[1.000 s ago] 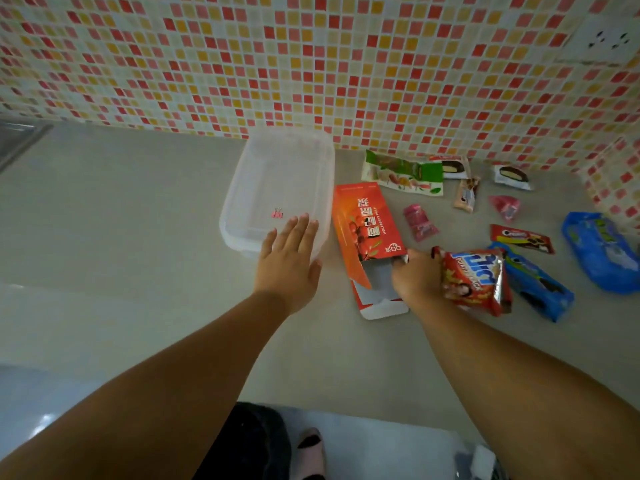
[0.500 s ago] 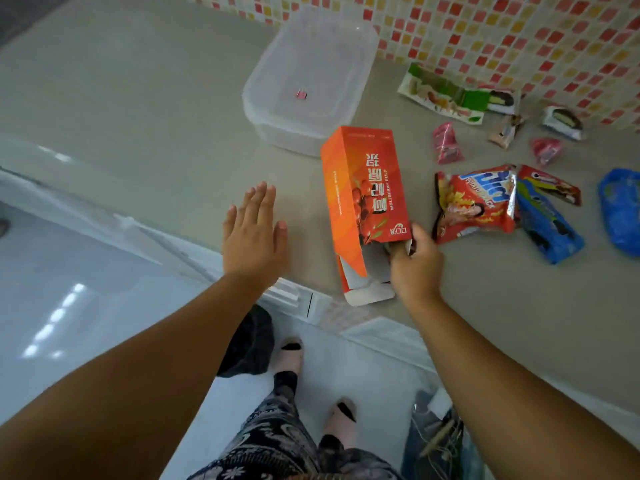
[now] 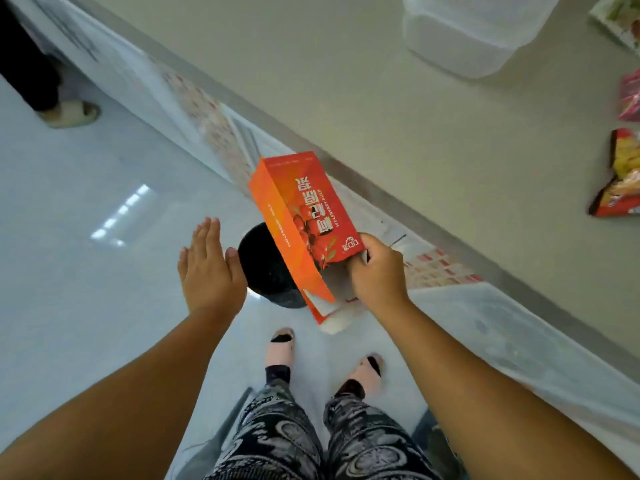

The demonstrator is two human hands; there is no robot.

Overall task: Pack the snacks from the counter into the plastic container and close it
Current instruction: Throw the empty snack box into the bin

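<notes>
Orange box [image 3: 304, 223] reads "WOLFBERRY PULP", held off the counter [image 3: 433, 116] past its edge, over a black bin [image 3: 266, 268] on the floor [image 3: 86, 271]. Right hand [image 3: 375, 271] grips the box's open end. Left hand [image 3: 207, 271] at 9 o'clock of the box, flat, fingers straight, holding nothing. Clear plastic container [image 3: 467, 32] at 1 o'clock on the counter. Snack bags [image 3: 620, 178] at 3 o'clock, writing too blurry.
</notes>
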